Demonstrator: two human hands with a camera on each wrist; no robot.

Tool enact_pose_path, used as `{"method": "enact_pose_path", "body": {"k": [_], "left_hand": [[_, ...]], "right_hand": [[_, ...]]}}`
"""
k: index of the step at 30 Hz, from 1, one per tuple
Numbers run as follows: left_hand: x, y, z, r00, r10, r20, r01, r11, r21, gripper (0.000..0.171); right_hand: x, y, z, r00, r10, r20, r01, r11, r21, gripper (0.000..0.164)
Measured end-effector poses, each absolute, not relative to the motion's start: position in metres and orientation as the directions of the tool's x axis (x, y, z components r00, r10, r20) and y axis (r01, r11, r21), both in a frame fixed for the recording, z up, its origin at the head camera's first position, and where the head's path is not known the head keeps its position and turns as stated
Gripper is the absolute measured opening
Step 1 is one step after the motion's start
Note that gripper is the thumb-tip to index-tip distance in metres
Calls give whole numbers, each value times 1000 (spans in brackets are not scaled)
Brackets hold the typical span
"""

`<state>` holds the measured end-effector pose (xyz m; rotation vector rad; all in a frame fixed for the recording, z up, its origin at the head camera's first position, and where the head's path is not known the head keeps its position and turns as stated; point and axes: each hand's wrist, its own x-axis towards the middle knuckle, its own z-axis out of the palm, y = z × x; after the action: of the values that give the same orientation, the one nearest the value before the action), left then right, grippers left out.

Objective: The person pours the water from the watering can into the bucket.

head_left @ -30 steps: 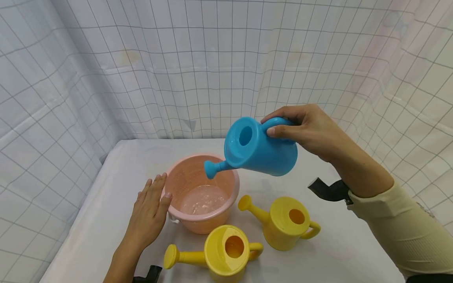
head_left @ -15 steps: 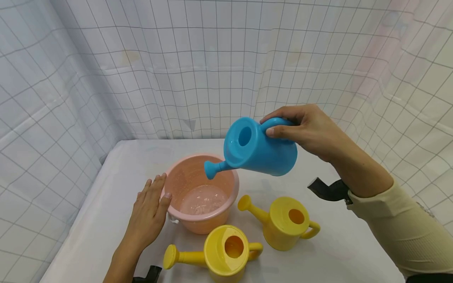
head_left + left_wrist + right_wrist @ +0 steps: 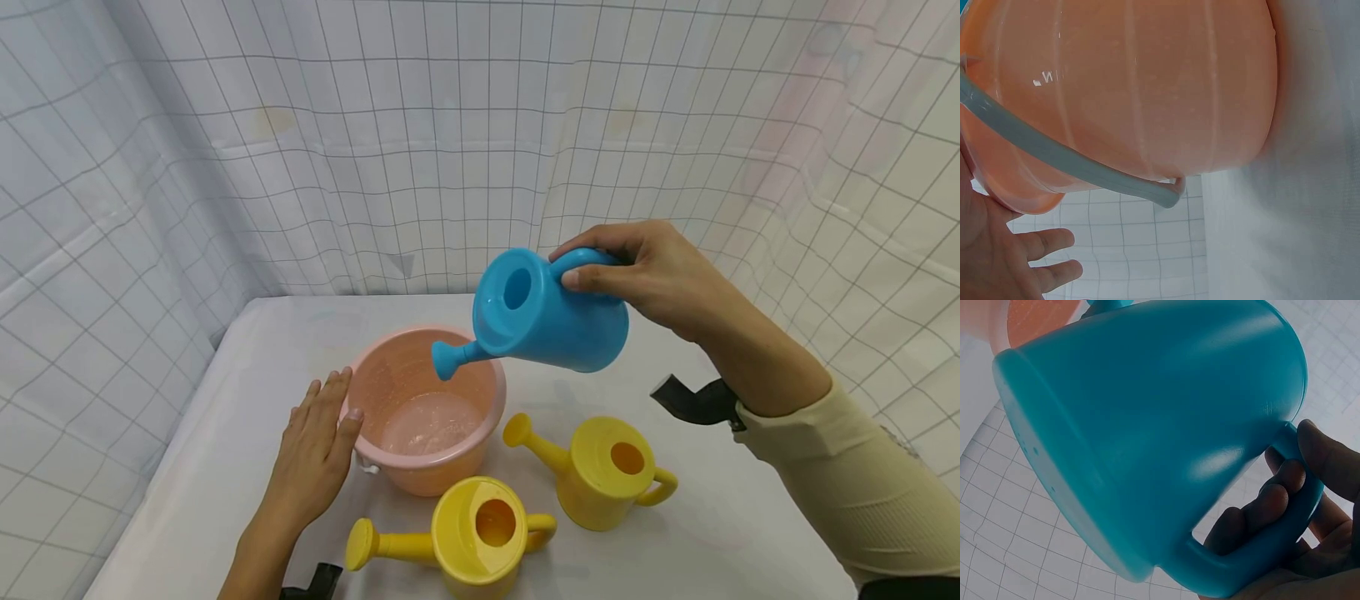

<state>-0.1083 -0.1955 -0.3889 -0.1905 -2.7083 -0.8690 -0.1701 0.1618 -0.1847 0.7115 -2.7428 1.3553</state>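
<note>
A blue watering can (image 3: 577,325) is tipped to the left in the air, its spout end (image 3: 447,360) over the pink bucket (image 3: 491,417). My right hand (image 3: 645,271) grips its handle; the right wrist view shows the fingers curled through the handle (image 3: 1260,565). Water with a rippled, bubbly surface (image 3: 431,423) lies in the bottom of the bucket. Against the bucket's left rim rests my left hand (image 3: 318,450), its fingers straight. The left wrist view shows the bucket's side and its grey carrying handle (image 3: 1072,164) hanging down.
Two yellow watering cans stand upright on the white-covered table (image 3: 217,467): one in front of the bucket (image 3: 480,533), the other to its right (image 3: 607,475). A white curtain with a grid pattern (image 3: 465,150) encloses the back and both sides.
The blue watering can and right hand have shifted very slightly left, with the tilt about the same. The ripples in the bucket's water differ. The left hand stays put.
</note>
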Motion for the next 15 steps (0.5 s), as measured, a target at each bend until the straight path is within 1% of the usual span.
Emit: {"method": "enact_pose_path", "body": {"k": [15], "left_hand": [[-109, -196, -389, -947, 35, 318, 215, 807, 551, 54]], "right_hand": [[-170, 161, -184, -900, -393, 190, -392, 537, -747, 31]]}}
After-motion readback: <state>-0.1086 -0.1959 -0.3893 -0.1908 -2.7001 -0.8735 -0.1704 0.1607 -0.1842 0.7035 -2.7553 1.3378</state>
